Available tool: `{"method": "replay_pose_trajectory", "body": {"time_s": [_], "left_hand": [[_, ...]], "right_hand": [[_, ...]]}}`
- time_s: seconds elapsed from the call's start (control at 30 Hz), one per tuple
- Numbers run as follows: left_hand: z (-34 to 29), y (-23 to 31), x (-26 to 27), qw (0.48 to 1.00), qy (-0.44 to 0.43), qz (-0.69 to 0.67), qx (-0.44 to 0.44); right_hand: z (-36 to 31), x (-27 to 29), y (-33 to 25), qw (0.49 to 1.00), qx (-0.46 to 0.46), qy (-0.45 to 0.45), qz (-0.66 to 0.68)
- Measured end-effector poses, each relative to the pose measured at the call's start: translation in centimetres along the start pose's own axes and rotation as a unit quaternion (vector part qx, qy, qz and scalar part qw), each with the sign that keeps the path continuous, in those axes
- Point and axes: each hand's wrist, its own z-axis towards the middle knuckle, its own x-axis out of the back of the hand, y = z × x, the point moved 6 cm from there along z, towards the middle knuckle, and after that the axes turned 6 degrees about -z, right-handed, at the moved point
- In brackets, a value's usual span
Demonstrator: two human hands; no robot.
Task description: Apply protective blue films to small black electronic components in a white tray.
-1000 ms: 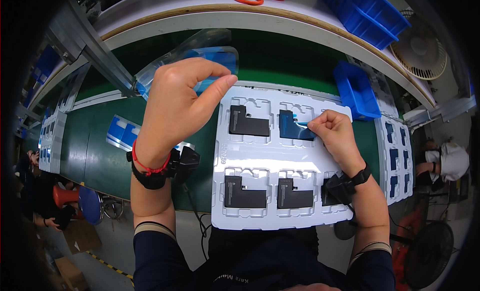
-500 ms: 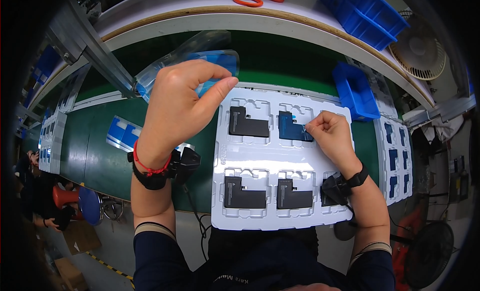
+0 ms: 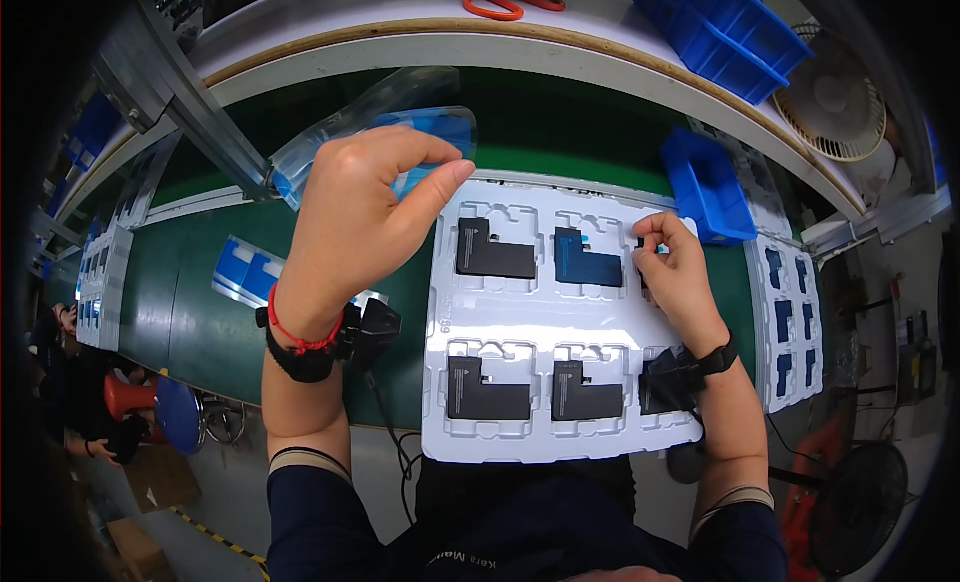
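Note:
A white plastic tray holds several L-shaped flat batteries in moulded pockets. In the back row, the left battery is black, while the middle battery has a bluish face. Over the back right pocket, my right hand is closed, thumb and fingers pinched at a mostly hidden dark battery with a bit of light blue by the fingertips; what they grip is unclear. My left hand hovers off the tray's back left corner, thumb and forefinger pinched together. Behind it lies clear and blue film. Two front-row batteries show fully; the third is partly covered by my right wrist device.
Blue film pieces lie on the green bench left of the tray. A blue bin stands behind the tray's right corner. Orange-handled scissors rest on the shelf above. Another battery tray is at the right.
My right hand has left the middle back-row battery and shifted right to the back right pocket. My left hand stays in nearly the same place, still pinched.

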Motion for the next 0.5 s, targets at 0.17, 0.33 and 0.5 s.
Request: {"method": "replay_pose_trajectory", "body": {"time_s": [0.17,0.33,0.5], "left_hand": [[0.0,0.0,-0.1,1.000,-0.019,0.010,0.017],[0.0,0.2,-0.4,1.000,-0.020,0.010,0.008],[-0.1,0.0,-0.4,1.000,-0.013,0.005,0.011]], "right_hand": [[-0.1,-0.7,0.2,0.993,-0.087,-0.066,0.049],[-0.3,-0.8,-2.1,0.981,0.096,-0.023,-0.167],[-0.5,-1.0,-2.5,0.979,0.105,-0.039,-0.168]]}}
